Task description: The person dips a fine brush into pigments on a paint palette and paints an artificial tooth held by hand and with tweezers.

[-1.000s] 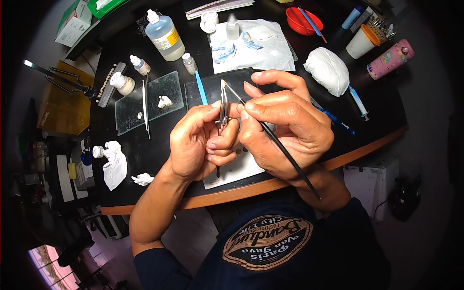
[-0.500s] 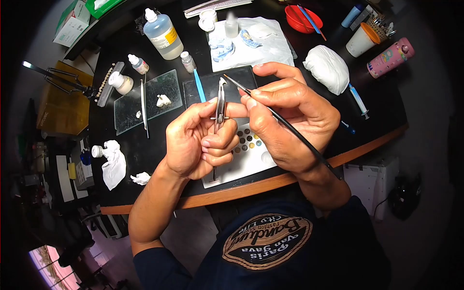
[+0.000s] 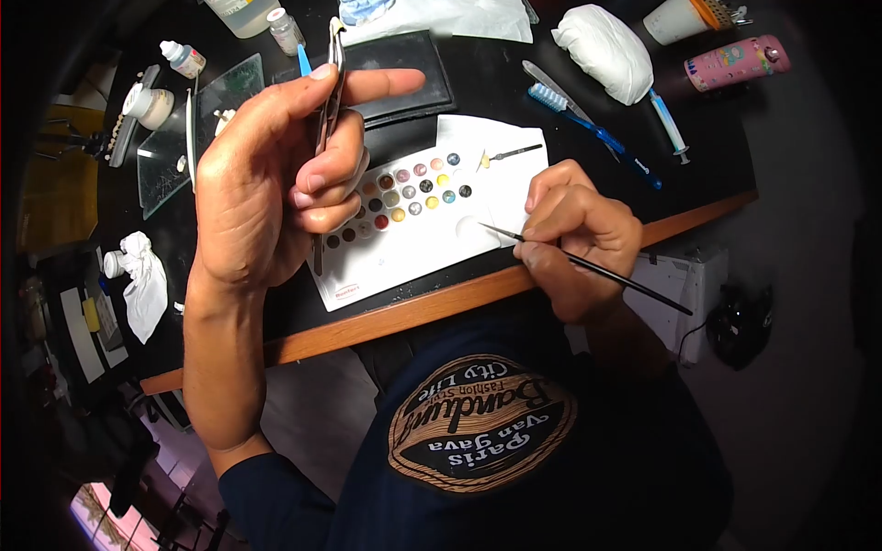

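Note:
My left hand (image 3: 248, 184) is closed around slim metal tweezers (image 3: 328, 106) held upright, its index finger stretched out to the right. A small pale piece (image 3: 337, 26) sits at the tweezers' tip. In my right hand (image 3: 588, 239) a fine black-handled paintbrush (image 3: 634, 288) is pinched between thumb and fingers. Its tip points left, right at the round shallow well of a white paint palette (image 3: 404, 262). Rows of small coloured paint dots fill the palette's middle, partly hidden behind my left fingers.
A black slab (image 3: 404, 83) lies behind the palette, and a glass plate (image 3: 161, 174) is at left. To the right are a blue toothbrush (image 3: 606, 138), a white wrapped bundle (image 3: 606, 55), a syringe (image 3: 669, 129) and a pink bottle (image 3: 735, 64). The wooden table edge (image 3: 413, 308) runs in front.
The paintbrush has moved away from the tweezers' tip, down to the palette's well. My left hand with the tweezers now appears further left and higher; the whole view has shifted too.

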The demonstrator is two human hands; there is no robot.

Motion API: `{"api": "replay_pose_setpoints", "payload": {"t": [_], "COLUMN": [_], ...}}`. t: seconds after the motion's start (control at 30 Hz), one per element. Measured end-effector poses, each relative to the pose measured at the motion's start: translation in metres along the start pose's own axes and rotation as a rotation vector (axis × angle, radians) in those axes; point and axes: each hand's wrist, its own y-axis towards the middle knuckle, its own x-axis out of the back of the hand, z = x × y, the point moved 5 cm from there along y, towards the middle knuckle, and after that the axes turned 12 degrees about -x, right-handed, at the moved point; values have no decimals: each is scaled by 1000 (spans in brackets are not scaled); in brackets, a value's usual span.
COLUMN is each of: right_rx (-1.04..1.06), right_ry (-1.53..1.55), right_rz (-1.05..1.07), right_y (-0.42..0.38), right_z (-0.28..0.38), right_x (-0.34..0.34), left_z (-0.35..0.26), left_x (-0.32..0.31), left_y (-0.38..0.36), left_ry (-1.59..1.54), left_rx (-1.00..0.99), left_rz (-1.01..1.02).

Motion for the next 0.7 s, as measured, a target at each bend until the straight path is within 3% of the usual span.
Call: {"api": "replay_pose_setpoints", "payload": {"t": [0.13, 0.7], "right_rx": [19, 77], "right_ry": [-90, -122], "right_rz": [-5, -3], "right_y": [-4, -1], "right_z": [-3, -2], "right_x": [-8, -11], "left_z": [2, 2], "left_x": [-2, -4], "left_y": [0, 1], "left_ry": [227, 317], "left_rx": [-36, -61], "left_rz": [-70, -70]}}
